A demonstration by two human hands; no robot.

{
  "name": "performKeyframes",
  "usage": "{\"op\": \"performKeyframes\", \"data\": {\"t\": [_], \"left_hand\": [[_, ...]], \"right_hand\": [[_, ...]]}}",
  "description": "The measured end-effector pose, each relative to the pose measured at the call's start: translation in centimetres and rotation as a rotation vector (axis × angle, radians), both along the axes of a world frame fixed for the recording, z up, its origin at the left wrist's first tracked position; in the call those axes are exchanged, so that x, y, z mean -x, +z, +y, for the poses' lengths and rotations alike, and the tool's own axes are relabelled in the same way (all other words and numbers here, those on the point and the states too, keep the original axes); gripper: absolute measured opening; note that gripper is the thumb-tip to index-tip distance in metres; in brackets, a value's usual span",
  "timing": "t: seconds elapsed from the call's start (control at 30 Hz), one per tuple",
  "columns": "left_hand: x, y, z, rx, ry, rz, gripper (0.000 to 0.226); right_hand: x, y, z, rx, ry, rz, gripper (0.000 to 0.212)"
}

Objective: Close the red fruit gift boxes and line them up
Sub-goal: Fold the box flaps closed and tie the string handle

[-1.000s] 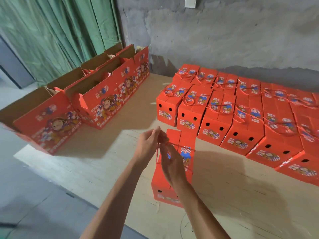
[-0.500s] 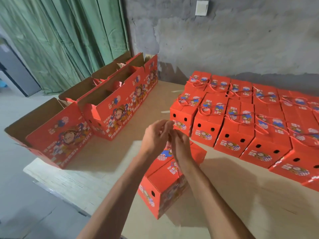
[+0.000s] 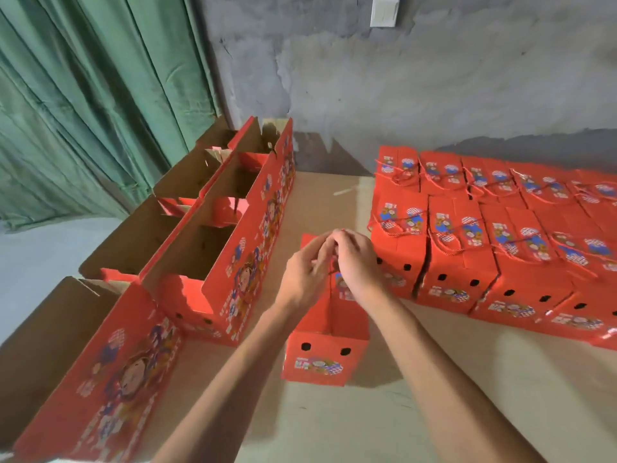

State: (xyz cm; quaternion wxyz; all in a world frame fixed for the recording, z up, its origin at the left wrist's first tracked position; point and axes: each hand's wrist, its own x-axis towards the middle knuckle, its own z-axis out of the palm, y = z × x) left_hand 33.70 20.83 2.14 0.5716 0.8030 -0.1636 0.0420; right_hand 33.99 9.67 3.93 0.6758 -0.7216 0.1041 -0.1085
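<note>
green curtain [image 3: 83, 105] at left, grey plastered wall [image 3: 434, 78], white wall switch [image 3: 384, 10], pale wooden tabletop [image 3: 434, 396]

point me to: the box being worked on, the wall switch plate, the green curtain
box being worked on [image 3: 325, 357], head view, on its near end face below the two holes
wall switch plate [image 3: 384, 10], head view, middle of the white plate
green curtain [image 3: 83, 95], head view, on a fold in its upper middle

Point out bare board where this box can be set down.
Free: near board in front of the closed rows, right of the held box; also the strip between open boxes and the rows. Crowded: far right and left edge.
</note>
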Motion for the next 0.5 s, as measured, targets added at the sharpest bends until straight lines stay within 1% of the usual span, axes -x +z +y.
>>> {"op": "performKeyframes", "data": {"t": [0.1,0.17,0.23,0.33,0.4,0.43,0.5], "left_hand": [[-3.8,-0.9,1.3,0.024,0.006,0.014,0.035],[-6.1,-1.7,1.9,-0.03,-0.01,-0.03,0.04],[-7.8,-2.3,1.9,-0.13,-0.006,-0.068,0.052],[-10.3,-3.0,1.4,-0.27,0.019,-0.14,0.081],[-11.9,-3.6,0.9,-0.399,0.066,-0.181,0.097],[-12.8,-4.0,0.6,-0.469,0.069,-0.174,0.1],[-14.5,-4.7,-0.1,-0.573,0.035,-0.177,0.096]], "right_hand": [[-4.5,0.3,1.2,0.053,-0.02,0.014,0.032],[-7.5,0.5,1.8,0.075,-0.028,0.035,0.029],[-10.4,0.8,2.1,0.084,-0.034,0.047,0.031],[-14.7,1.5,2.0,0.15,-0.023,0.032,0.032],[-17.5,2.1,1.5,0.172,-0.016,0.042,0.031],[-18.9,2.3,1.1,0.183,-0.012,0.052,0.03],[-21.4,2.7,0.2,0.19,-0.013,0.06,0.029]]}}
